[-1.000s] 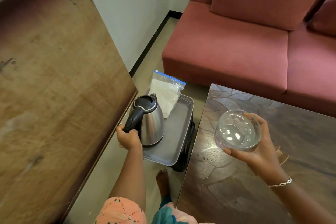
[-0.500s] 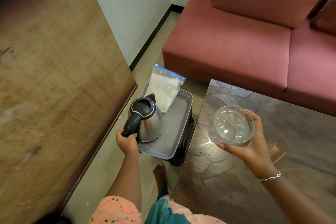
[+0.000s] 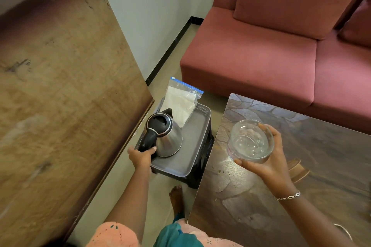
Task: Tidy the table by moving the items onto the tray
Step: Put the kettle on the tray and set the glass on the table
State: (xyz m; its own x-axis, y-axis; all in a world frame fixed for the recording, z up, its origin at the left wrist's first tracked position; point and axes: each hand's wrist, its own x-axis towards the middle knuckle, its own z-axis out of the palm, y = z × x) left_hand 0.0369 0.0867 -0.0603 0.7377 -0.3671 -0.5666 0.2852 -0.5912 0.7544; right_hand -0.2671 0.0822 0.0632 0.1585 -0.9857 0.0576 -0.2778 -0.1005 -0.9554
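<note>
Kettle [image 3: 168, 138] on tray [image 3: 190, 152], in left grip [image 3: 140, 156] (bowl [image 3: 251, 142] in right grip [image 3: 271, 166]).

Soft daylight, glare patch on glossy table [image 3: 226, 163], wide-angle edge bending, slight blur

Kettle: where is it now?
Head view, left of centre: the kettle stands on the tray beside the zip bag, left hand gripping its handle; the right hand holds a bowl over the table.

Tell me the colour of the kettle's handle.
Black. The handle of the silver kettle shows clearly in the head view, gripped by the left hand.
</note>
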